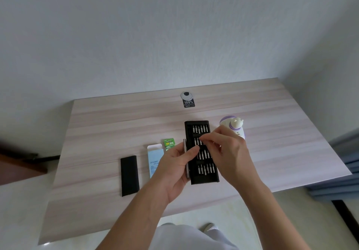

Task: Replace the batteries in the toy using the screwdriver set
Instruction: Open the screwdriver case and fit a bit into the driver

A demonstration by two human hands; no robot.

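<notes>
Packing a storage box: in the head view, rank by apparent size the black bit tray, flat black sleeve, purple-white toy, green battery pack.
1. Black bit tray
2. Flat black sleeve
3. Purple-white toy (partly hidden, so unsure)
4. Green battery pack

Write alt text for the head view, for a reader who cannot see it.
A person's left hand grips a gray screwdriver handle while the right hand pinches a bit in an open black bit case. A purple-and-white toy, green battery pack, blue box and black sleeve sit nearby on the table.
</notes>
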